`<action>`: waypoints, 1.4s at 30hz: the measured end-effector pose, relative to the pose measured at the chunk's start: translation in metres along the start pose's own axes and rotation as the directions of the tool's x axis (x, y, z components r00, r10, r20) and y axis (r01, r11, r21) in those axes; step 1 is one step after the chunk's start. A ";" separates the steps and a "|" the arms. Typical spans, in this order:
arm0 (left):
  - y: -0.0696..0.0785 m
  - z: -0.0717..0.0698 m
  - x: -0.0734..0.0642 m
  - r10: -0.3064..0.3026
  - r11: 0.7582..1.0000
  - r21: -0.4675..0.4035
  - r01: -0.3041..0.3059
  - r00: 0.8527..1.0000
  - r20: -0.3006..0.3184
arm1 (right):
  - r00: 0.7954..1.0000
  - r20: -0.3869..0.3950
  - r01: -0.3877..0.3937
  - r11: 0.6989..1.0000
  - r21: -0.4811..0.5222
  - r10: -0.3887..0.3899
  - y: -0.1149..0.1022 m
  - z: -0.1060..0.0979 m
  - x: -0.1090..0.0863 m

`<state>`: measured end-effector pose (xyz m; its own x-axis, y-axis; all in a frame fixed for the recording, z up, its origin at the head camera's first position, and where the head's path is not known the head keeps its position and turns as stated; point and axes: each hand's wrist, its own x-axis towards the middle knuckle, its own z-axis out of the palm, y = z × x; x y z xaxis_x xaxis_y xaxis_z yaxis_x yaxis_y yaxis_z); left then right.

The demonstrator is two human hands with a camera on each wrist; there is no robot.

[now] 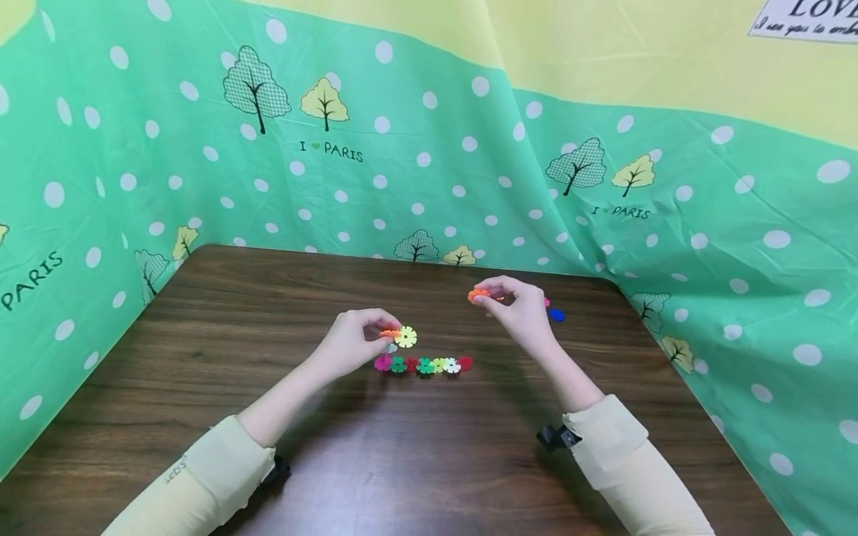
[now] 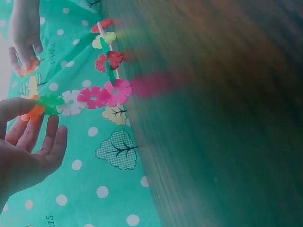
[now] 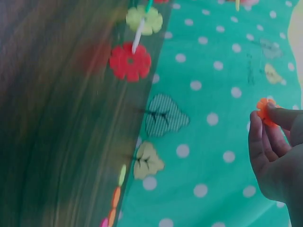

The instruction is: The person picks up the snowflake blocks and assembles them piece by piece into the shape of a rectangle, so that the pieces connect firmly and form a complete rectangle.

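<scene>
My left hand [image 1: 351, 339] pinches an orange flower-shaped disc [image 2: 32, 112] at one end of a chain of linked plastic snowflake discs. A pale yellow disc [image 1: 405, 337] sits beside that orange one. From the fingers the chain runs through a green disc [image 2: 50, 104], a white disc [image 2: 72, 103] and pink ones [image 2: 118, 92]. It then turns and continues in mixed colours to a red disc [image 3: 130, 62] at the far end. To the right, apart from the chain, my right hand [image 1: 516, 309] holds another orange disc [image 3: 266, 111] between thumb and fingers.
Behind the right hand, a blue disc [image 1: 557, 316] and a pink disc [image 1: 547, 302] lie on the dark wooden table [image 1: 429, 454], partly hidden. More loose discs, orange ones [image 3: 115, 197] among them, appear edge-on in the right wrist view. A green dotted curtain [image 1: 402, 171] surrounds the table's back and sides.
</scene>
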<state>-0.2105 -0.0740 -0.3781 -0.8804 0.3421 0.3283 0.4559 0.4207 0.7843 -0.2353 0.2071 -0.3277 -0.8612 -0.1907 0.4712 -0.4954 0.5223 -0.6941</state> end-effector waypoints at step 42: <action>-0.005 0.001 0.001 -0.078 0.995 -0.066 0.079 0.997 0.014 | 0.975 0.212 0.026 0.987 0.159 -0.059 0.003 0.068 -0.028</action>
<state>-0.2136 -0.0748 -0.3817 -0.9116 0.3196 0.2587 0.3753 0.3896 0.8411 -0.2203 0.1575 -0.3795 -0.8348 -0.3933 0.3853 -0.5290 0.3789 -0.7594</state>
